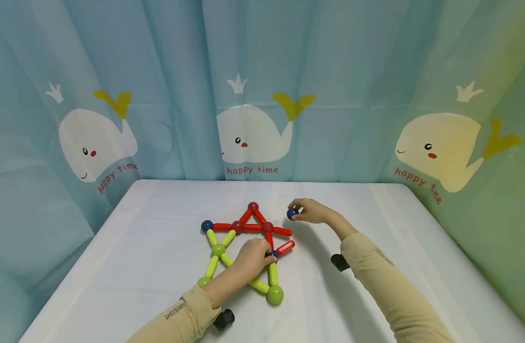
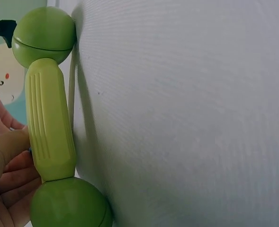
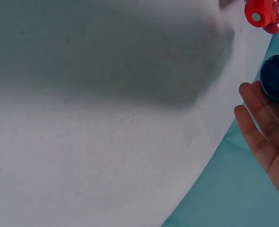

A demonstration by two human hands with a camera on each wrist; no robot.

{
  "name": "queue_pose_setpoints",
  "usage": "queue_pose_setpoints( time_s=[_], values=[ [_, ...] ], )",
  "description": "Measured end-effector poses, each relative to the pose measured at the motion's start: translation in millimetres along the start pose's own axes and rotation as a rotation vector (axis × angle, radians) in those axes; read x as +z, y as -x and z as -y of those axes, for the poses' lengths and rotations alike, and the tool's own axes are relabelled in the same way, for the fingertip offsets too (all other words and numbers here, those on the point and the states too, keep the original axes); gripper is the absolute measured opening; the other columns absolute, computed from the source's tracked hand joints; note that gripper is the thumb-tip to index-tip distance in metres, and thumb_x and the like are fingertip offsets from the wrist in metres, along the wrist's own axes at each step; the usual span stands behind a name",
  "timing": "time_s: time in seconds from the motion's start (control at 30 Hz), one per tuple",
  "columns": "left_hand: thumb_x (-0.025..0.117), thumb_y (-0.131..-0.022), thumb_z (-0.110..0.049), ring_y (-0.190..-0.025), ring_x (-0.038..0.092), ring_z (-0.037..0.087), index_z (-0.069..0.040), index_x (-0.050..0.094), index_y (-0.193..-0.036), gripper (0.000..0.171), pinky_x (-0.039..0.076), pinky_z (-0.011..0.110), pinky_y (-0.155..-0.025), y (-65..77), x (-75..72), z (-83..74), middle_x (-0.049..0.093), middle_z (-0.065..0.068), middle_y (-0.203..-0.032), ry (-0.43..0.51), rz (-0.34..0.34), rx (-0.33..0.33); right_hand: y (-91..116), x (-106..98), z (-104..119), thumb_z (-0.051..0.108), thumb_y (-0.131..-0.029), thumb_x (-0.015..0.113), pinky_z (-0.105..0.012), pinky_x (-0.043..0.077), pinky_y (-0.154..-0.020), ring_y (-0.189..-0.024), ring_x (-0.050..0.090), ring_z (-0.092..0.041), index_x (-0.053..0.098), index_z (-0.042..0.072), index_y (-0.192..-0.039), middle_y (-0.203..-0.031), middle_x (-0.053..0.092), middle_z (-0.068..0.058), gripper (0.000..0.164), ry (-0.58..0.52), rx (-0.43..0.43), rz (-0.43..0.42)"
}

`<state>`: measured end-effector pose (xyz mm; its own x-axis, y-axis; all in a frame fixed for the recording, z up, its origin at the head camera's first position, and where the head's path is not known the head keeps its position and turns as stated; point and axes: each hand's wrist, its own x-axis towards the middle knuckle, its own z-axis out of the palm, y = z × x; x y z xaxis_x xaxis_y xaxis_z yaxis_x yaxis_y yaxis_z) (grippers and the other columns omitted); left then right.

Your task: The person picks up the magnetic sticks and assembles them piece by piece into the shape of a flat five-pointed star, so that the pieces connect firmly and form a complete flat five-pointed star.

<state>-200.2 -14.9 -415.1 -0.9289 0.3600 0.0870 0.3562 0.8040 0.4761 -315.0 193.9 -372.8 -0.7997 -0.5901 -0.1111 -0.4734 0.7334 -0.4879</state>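
A flat figure of sticks and balls lies on the white table, with red sticks (image 1: 252, 227) at the back and green sticks (image 1: 211, 267) at the front. My left hand (image 1: 250, 257) reaches over it and pinches a blue ball (image 1: 274, 256) at its right side. From that ball, one red stick (image 1: 285, 247) points outward to the right; another red stick (image 1: 282, 232) ends loose just behind it. Right of the figure, my right hand (image 1: 314, 211) holds a second blue ball (image 1: 292, 214) between thumb and fingers, raised over the table; the right wrist view shows this blue ball (image 3: 274, 78) too.
At the figure's back left corner sits another blue ball (image 1: 207, 226). A green ball (image 1: 275, 294) marks its front right corner, and my left forearm partly covers the front left. Behind the table (image 1: 356, 200) hangs a blue curtain (image 1: 348, 95) with printed whales.
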Motion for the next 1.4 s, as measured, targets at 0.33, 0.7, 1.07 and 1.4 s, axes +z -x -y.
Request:
queue_pose_setpoints(
  time_s=[0.33, 0.7, 1.07, 1.4],
  values=[
    [0.074, -0.08, -0.022, -0.058, 0.044, 0.008, -0.007, 0.066, -0.074, 0.018, 0.037, 0.018, -0.056, 1.0, -1.4, 3.2, 0.054, -0.004, -0.063, -0.001, 0.006, 0.021, 15, -4, -4, 0.01, -0.093, 0.058, -0.047, 0.051, -0.086, -0.096, 0.063, -0.038, 0.049, -0.007, -0.119, -0.112, 0.059, -0.03, 0.033, -0.051, -0.036, -0.067],
    [0.075, -0.08, -0.022, -0.057, 0.041, 0.008, -0.008, 0.064, -0.07, 0.02, 0.034, 0.017, -0.054, -2.8, -3.2, 1.0, 0.046, -0.005, -0.058, -0.019, 0.0, 0.019, 42, -6, -11, 0.009, -0.092, 0.059, -0.042, 0.053, -0.082, -0.093, 0.065, -0.033, 0.052, -0.005, -0.116, -0.11, 0.062, -0.027, 0.029, -0.059, -0.044, -0.068],
    [0.074, -0.08, -0.022, -0.056, 0.039, 0.008, -0.009, 0.061, -0.066, 0.023, 0.033, 0.017, -0.053, -2.6, -1.2, 1.3, 0.045, -0.005, -0.057, -0.033, -0.01, 0.05, 58, 9, -15, 0.005, -0.088, 0.063, -0.039, 0.054, -0.081, -0.092, 0.063, -0.031, 0.055, -0.008, -0.113, -0.104, 0.063, -0.023, 0.03, -0.072, -0.098, -0.06],
    [0.075, -0.079, -0.022, -0.057, 0.04, 0.008, -0.008, 0.063, -0.069, 0.021, 0.034, 0.017, -0.054, -1.7, -0.1, -0.2, 0.046, -0.005, -0.058, -0.041, -0.007, 0.05, 57, 31, 1, 0.003, -0.086, 0.065, -0.033, 0.055, -0.077, -0.088, 0.064, -0.026, 0.058, -0.009, -0.113, -0.106, 0.064, -0.023, 0.03, -0.057, -0.062, -0.062]
  ],
)
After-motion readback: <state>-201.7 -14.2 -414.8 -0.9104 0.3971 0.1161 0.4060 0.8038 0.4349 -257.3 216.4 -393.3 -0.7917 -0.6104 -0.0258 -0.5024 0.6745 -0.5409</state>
